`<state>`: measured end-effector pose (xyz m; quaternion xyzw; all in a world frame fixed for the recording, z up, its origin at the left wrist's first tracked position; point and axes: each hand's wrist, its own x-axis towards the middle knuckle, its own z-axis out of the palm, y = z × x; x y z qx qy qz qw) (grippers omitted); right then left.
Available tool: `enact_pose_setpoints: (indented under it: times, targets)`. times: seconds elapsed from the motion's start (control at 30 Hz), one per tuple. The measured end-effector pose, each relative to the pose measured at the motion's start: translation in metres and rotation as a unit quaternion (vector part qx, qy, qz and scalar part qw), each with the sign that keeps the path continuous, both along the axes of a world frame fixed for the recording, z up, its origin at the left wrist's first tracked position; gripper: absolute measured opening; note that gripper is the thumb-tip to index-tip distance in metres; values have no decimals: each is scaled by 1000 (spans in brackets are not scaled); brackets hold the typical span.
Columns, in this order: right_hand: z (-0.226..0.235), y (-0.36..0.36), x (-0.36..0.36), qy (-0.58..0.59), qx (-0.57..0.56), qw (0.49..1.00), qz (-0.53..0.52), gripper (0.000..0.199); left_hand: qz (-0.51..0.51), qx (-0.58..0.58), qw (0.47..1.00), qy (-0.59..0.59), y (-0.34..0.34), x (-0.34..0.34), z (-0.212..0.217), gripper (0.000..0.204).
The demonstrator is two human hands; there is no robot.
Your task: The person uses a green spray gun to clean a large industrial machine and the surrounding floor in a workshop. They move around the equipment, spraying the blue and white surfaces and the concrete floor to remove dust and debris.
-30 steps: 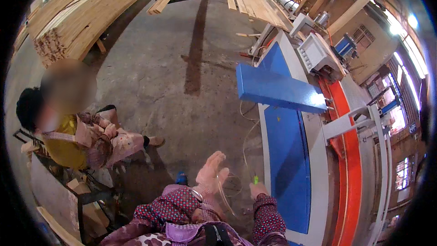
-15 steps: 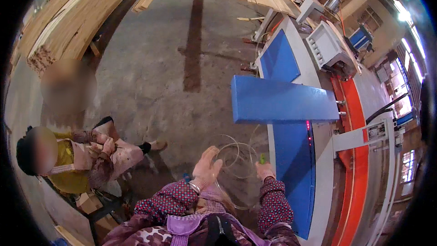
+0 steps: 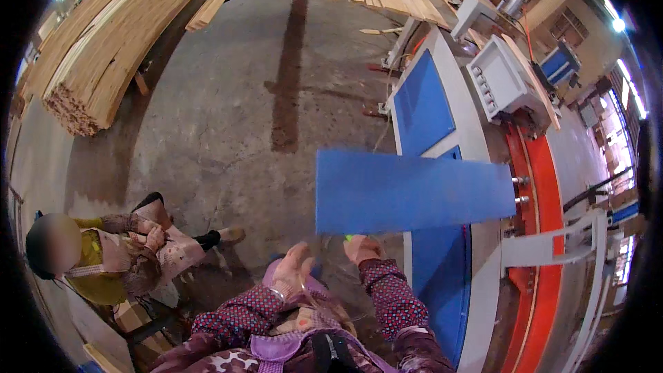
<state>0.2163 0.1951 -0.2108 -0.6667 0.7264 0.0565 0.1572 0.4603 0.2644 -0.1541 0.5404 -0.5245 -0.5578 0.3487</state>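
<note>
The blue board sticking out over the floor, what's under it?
Under the blue board lie grey concrete floor on the left and the machine's blue bed on the right. Both hands, left and right, sit at its near edge. Whatever lies directly beneath is covered.

Dim shop, glare top-right, fisheye edges warped.

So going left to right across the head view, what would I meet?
Lumber stack → seated person → left hand → right hand → blue panel → grey control box → orange machine strip.
</note>
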Motion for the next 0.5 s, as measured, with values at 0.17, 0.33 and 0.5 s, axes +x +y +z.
enact_pose_setpoints:
  times: [0.17, 0.33, 0.5]
  targets:
    - [22, -50, -21, -45, -16, 999, 10, 48, -36, -20, 984, -171, -16, 18, 59, 40]
    - [59, -64, -21, -37, 171, 983, -61, 47, 45, 28, 986, -159, -22, 38, 17, 33]
    - [61, -82, 57, -84, 219, 963, -131, 47, 54, 91, 987, -124, -62, 76, 17, 38]
